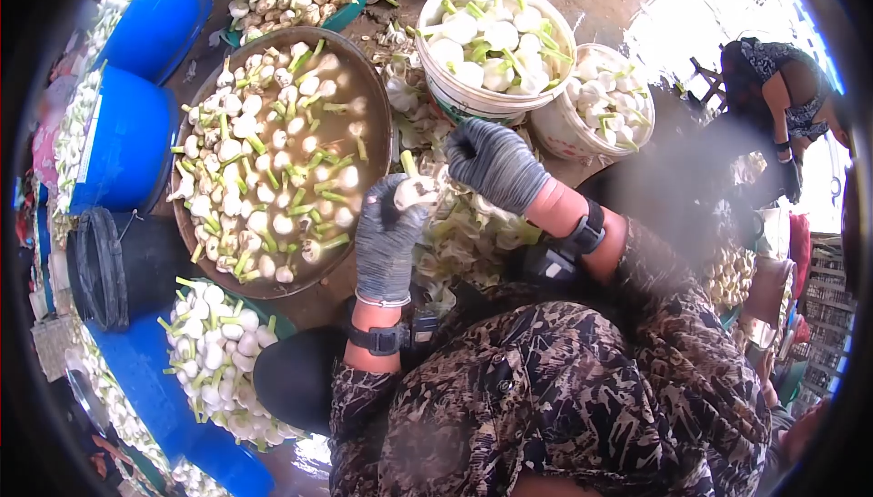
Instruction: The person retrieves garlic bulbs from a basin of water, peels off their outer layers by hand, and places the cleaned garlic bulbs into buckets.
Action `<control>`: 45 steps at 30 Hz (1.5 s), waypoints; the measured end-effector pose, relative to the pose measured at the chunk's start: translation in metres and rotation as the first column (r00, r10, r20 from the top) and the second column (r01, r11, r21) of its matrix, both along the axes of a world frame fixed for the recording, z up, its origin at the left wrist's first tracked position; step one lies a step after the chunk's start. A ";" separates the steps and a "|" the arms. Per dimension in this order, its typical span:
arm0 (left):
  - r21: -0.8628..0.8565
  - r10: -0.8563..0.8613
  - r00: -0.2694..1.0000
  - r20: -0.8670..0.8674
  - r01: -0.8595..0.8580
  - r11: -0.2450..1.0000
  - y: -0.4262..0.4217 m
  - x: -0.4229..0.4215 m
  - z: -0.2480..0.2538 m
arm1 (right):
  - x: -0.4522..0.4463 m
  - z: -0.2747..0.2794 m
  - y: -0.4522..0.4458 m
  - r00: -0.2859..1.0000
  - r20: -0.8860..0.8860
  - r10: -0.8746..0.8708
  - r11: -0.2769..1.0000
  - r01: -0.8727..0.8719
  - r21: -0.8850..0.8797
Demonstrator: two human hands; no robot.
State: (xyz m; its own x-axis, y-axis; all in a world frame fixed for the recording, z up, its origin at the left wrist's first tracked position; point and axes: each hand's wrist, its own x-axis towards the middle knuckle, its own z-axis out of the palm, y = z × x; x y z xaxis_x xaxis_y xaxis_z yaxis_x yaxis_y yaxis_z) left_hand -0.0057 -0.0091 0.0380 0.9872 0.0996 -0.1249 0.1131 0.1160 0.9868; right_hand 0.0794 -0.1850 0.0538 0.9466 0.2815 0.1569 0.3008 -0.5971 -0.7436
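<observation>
My left hand (393, 240), in a grey glove, holds a garlic bulb (416, 192) between fingers and thumb. The bulb is white with dark stains, and its short green stem points up. Up and to the right of it, apart from the bulb, my right hand (497, 162) is closed in a matching glove. Its fingers curl inward, and I cannot see whether anything is in them. Peeled garlic skins (473, 238) lie in a heap below and between the hands.
Left of my hands stands a wide basin (386, 124) of murky water with floating garlic. Ahead are two white buckets (455, 101) (568, 138) of cleaned bulbs. Blue tubs (136, 142) and a black bucket (136, 261) line the left. Another person (787, 88) bends over at far right.
</observation>
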 end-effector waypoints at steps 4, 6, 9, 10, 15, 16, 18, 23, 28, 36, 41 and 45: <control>-0.113 0.015 1.000 -0.002 -0.015 0.994 0.012 -0.001 0.001 | 0.012 -0.007 -0.019 0.993 0.078 -0.091 0.989 0.099 -0.107; -0.025 0.040 0.998 0.054 -0.039 0.999 0.012 0.000 -0.005 | -0.009 0.019 -0.009 0.988 0.153 0.013 0.997 -0.025 0.074; 0.048 0.044 0.999 0.020 -0.045 0.998 0.002 0.004 0.000 | -0.025 0.036 0.001 0.954 0.224 0.197 0.979 -0.178 -0.102; 0.096 0.049 0.999 -0.014 -0.047 0.994 -0.001 0.005 0.000 | -0.027 0.037 0.004 0.934 0.265 0.241 0.963 -0.197 -0.183; 0.239 0.040 0.997 0.065 -0.054 0.970 -0.004 0.006 -0.014 | -0.028 0.031 0.011 0.948 0.236 0.213 0.958 -0.156 -0.240; 0.238 0.038 0.998 0.058 -0.050 0.970 -0.005 0.003 -0.013 | -0.027 0.030 0.010 0.959 0.215 0.185 0.972 -0.146 -0.187; 0.075 0.009 0.999 0.052 -0.013 0.997 -0.005 -0.001 -0.003 | -0.018 0.020 0.005 0.980 0.172 0.096 0.992 -0.080 -0.097; -0.108 -0.006 0.998 0.065 0.013 0.994 0.006 -0.004 -0.010 | 0.019 -0.012 -0.032 0.978 0.174 -0.115 0.948 0.160 -0.275; -0.081 0.053 0.996 0.071 -0.047 0.996 -0.001 0.002 -0.007 | -0.020 0.036 -0.010 0.975 0.195 0.110 0.994 -0.110 -0.010; 0.301 -0.041 0.999 0.026 0.031 0.953 -0.002 0.009 -0.004 | -0.034 0.035 0.009 0.954 0.250 0.167 0.954 -0.093 -0.284; 0.154 0.017 0.999 0.050 -0.024 0.988 -0.006 -0.001 -0.013 | -0.028 0.027 0.006 0.965 0.234 0.118 0.982 -0.078 -0.172; -0.115 0.002 0.998 0.064 0.005 0.993 -0.002 -0.006 -0.008 | 0.010 -0.011 -0.026 0.972 0.198 -0.130 0.987 0.145 -0.064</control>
State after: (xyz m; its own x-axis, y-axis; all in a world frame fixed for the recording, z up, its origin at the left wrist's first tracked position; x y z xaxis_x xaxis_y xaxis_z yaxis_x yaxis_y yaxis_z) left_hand -0.0113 -0.0110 0.0301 0.9936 0.0866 -0.0721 0.0506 0.2287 0.9722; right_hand 0.0898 -0.2110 0.0426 0.9313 0.1691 0.3227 0.3447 -0.6961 -0.6298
